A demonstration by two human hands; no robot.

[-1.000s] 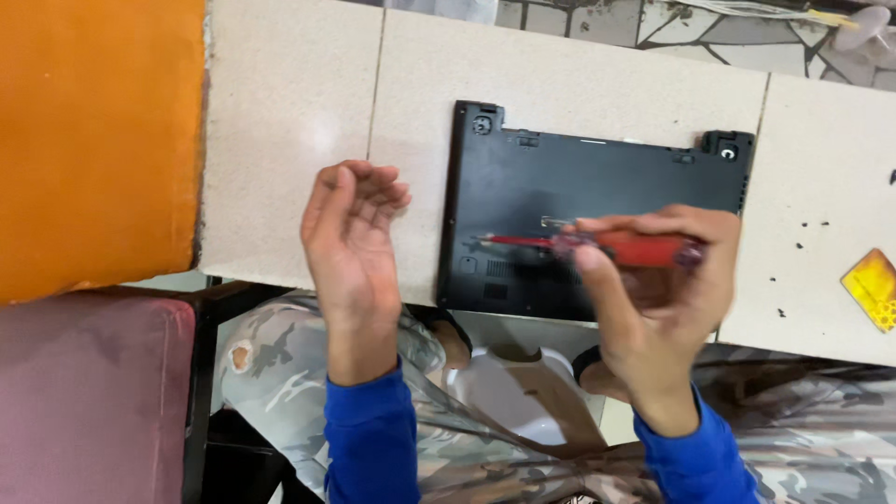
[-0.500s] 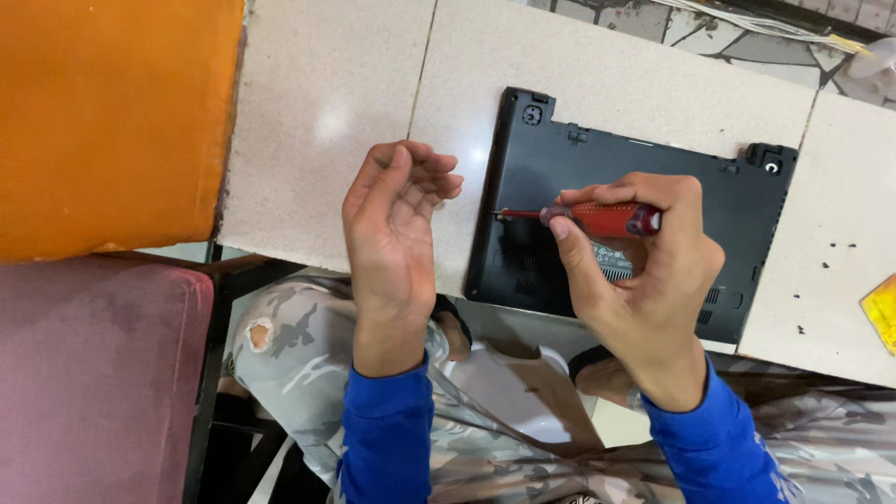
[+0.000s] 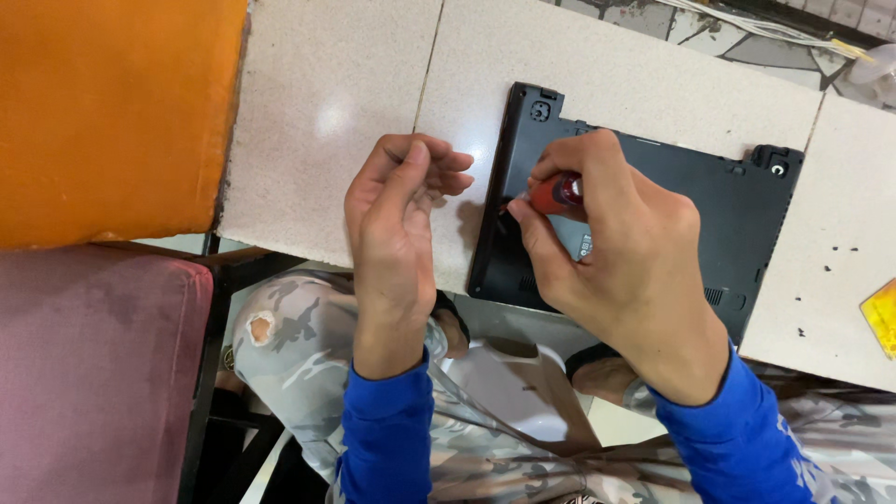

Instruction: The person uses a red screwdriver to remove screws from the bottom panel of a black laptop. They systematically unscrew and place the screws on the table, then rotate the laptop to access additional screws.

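It looked like a small repair workshop. Under the right hand [image 3: 621,266] a black laptop base [image 3: 728,224] lay on a speckled tiled counter [image 3: 327,121], with an orange cushion [image 3: 107,112] and maroon seat [image 3: 89,373] left of the left hand [image 3: 397,229].

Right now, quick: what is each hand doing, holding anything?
Left hand: loosely cupped over the table; whether it holds anything cannot be told.
Right hand: closed on a red-handled screwdriver at the black laptop base.
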